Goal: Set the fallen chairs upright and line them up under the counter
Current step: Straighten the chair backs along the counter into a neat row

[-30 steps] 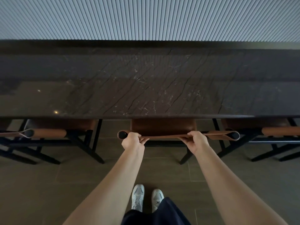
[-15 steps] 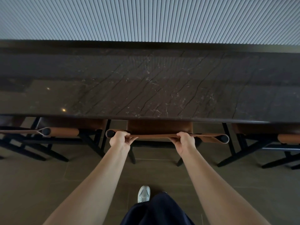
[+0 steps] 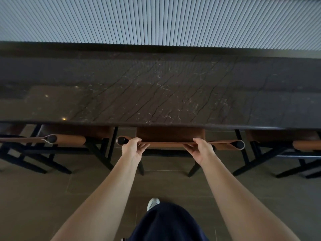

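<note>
Person seen from above: left hand (image 3: 132, 148) and right hand (image 3: 202, 151), both bare, on unsleeved forearms (image 3: 107, 188); a dark navy fabric garment (image 3: 166, 223), plain and rounded in outline, covers the legs; one white sneaker (image 3: 152, 203) shows beyond its edge.

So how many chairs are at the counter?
3: the middle chair, the left chair and the right chair, all upright. A fourth may be cut off at the left edge.

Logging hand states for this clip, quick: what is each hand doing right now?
Left hand: holds the middle chair's backrest, thumb on top.
Right hand: holds the same backrest.
</note>
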A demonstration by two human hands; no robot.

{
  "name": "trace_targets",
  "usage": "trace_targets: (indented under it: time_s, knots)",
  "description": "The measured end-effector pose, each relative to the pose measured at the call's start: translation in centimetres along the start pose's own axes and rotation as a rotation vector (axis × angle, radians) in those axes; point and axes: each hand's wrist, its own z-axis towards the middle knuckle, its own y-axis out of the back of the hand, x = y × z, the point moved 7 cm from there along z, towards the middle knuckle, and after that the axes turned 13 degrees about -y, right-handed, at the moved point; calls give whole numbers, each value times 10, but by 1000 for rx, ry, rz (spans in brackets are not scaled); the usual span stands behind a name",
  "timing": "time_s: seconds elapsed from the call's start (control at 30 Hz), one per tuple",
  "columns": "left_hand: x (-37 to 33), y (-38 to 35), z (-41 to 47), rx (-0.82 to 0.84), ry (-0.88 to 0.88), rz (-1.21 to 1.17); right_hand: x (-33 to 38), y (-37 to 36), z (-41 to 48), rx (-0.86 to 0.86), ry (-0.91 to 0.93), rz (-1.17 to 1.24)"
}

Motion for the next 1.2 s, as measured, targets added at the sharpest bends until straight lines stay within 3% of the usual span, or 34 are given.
trace_targets:
  time_s: [0.33,0.73,1.0,1.2]
  knots:
    - [3,-9,-17,97,27,-74,-1,15,-26,18,60,-42]
    - [20,-39,-78,308,55,109,-3,55,-62,72,167,64]
    - [56,-75,-135,454,-77,175,23,131,-101,101,268,98]
    - [125,-106,-211,574,-105,154,50,228,-143,82,315,77]
